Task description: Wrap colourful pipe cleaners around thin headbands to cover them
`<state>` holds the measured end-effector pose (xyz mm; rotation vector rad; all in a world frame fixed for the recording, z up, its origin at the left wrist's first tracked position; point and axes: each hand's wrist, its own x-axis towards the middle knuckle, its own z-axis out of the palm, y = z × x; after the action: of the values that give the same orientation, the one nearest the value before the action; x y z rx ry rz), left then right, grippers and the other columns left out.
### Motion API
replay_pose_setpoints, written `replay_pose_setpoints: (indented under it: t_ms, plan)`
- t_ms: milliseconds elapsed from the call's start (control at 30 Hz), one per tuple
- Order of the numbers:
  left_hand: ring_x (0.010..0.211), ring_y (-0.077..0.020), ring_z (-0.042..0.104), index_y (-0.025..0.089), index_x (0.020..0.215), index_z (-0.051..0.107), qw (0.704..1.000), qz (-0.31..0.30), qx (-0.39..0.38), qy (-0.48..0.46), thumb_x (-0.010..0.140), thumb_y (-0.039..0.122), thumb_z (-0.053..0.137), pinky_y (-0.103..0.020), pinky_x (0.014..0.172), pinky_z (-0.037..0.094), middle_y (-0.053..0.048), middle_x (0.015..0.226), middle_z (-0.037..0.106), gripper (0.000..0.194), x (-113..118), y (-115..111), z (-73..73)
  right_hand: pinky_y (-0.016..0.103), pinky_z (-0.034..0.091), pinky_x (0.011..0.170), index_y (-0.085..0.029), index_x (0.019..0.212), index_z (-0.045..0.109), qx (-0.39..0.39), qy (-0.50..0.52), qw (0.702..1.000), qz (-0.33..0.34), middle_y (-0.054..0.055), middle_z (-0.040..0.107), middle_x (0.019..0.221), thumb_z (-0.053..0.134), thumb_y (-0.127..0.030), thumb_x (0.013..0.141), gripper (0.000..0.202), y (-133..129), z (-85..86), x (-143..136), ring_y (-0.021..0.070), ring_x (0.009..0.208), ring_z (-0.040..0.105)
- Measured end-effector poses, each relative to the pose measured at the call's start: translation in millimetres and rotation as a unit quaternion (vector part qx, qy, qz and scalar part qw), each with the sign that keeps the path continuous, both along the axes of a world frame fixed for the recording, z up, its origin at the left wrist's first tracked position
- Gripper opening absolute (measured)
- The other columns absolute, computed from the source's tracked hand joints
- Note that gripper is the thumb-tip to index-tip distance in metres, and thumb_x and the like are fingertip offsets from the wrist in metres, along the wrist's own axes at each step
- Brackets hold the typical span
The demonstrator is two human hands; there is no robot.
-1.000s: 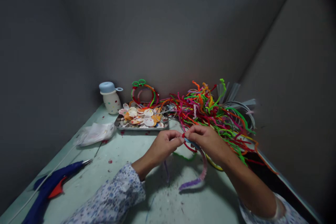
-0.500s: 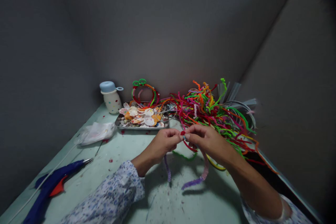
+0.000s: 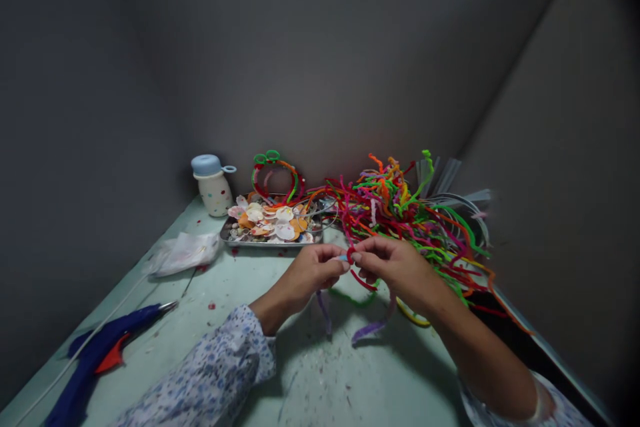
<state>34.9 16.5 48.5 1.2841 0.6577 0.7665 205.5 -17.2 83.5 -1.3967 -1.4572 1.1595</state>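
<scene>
In the middle, my left hand (image 3: 317, 273) pinches a pipe-cleaner band, a small light-blue part of it showing at the fingertips. The band's fuzzy purple and pink ends (image 3: 371, 331) hang below both hands. Close beside it, my right hand (image 3: 395, 267) has thumb and forefinger closed on a short red pipe cleaner (image 3: 351, 253), which curls at the blue part. My fingers hide most of the band's top. Beneath the hands, a green pipe cleaner (image 3: 353, 299) lies on the table.
Behind are a tray (image 3: 265, 245) of paper cutouts, a decorated headband (image 3: 254, 180) and a bottle (image 3: 214, 193). A tangled heap of pipe cleaners (image 3: 385, 207) fills the back right. At left lie a plastic bag (image 3: 187, 252) and a blue glue gun (image 3: 107, 340) with its cord.
The red pipe cleaner now stands as a curl between the fingertips, and more of the blue part shows. The hanging purple ends have swung slightly right and the right one sits higher.
</scene>
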Motion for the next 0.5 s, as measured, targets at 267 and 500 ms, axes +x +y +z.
replay_pose_setpoints:
  t_ms: [267, 500]
  plan:
    - [0.045, -0.0040, 0.026, 0.013, 0.078, 0.058, 1.000, 0.007, -0.025, -0.007, 0.071, 0.029, 0.065, -0.023, 0.045, 0.014, 0.007, 0.055, 0.036, 0.019, 2.7, -0.7, -1.4, 0.024, 0.039, 0.052, -0.017, 0.083, 0.068, 0.039, -0.082, 0.996, 0.025, -0.001, 0.061, 0.061, 0.060, -0.034, 0.077, 0.020, -1.1, 2.4, 1.2, 0.0129, 0.055, 0.054]
    - [0.046, -0.0050, 0.032, 0.014, 0.078, 0.056, 0.999, 0.030, -0.022, 0.015, 0.068, 0.030, 0.068, -0.021, 0.046, 0.020, 0.007, 0.054, 0.041, 0.022, 2.6, -0.4, -0.6, 0.025, 0.044, 0.059, -0.021, 0.088, 0.073, 0.144, -0.192, 0.971, -0.001, 0.002, 0.072, 0.077, 0.059, -0.028, 0.079, 0.018, -1.7, -3.7, 2.0, 0.0159, 0.064, 0.061]
